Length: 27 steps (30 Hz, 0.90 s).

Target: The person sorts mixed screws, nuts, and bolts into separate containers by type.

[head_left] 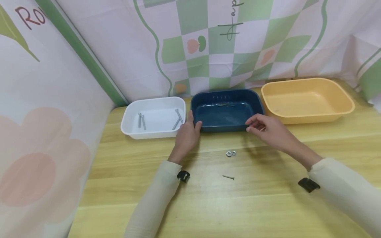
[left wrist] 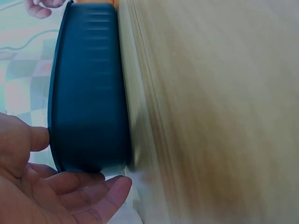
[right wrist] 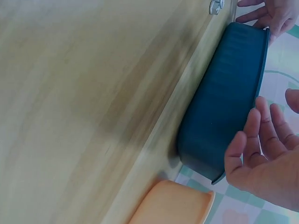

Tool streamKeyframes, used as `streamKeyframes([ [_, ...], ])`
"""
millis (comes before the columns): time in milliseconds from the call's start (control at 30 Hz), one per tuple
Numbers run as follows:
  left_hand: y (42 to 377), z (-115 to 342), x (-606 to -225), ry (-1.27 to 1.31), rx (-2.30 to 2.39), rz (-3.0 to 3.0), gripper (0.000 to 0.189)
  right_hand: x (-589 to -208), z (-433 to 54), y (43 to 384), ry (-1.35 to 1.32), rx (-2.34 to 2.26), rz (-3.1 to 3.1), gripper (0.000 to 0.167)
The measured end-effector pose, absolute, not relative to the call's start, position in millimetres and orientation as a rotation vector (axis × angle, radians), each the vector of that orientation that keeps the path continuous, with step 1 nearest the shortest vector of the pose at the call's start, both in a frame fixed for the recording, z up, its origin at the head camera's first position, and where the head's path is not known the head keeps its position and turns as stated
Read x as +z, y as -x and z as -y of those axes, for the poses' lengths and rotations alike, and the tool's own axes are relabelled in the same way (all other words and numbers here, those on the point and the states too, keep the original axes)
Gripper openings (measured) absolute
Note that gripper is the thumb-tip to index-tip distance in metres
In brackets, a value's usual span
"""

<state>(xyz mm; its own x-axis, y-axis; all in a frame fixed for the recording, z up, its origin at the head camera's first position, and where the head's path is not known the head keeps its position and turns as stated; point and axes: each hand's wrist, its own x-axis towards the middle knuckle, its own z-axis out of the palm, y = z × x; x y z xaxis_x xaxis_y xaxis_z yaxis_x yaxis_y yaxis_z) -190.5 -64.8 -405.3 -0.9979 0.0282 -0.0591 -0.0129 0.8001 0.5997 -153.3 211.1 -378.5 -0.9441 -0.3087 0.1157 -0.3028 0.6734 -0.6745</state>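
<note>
A dark blue tray [head_left: 226, 128] stands at the back of the table, with a few thin metal pieces [head_left: 222, 104] lying inside. My left hand [head_left: 188, 134] holds its left front corner, the thumb at the rim and the fingers along the outer end wall. At the right front corner is my right hand [head_left: 268, 129], fingers loosely bent close to the rim; the right wrist view shows its thumb [right wrist: 292, 100] apart from the fingers. Two small metal rings [head_left: 229, 153], like washers or nuts, lie in front of the tray. Nearer me lies a screw [head_left: 228, 177].
A white tray [head_left: 151, 135] with several long bolts [head_left: 144, 122] stands to the left of the blue one. On the right is a yellow-orange tray [head_left: 309, 99]. A patterned curtain [head_left: 220, 56] hangs behind the trays; another printed sheet [head_left: 44, 138] borders the left side.
</note>
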Motion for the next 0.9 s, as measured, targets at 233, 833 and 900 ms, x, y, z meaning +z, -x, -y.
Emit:
streamKeyframes([
  [233,191.2,65.6,-406.3,0.001,0.969,-2.914,0.067,-377.5,-215.5,145.2,0.505,-1.159,-2.824,0.020],
  [833,190.9,65.7,-405.4,-0.016,0.992,-2.913,0.066,-403.0,-221.2,115.6,0.525,-1.185,-2.717,0.019],
  [900,191.0,65.8,-405.5,-0.020,0.996,-2.916,0.066,-404.7,-217.9,112.1,0.508,-1.193,-2.683,0.019],
])
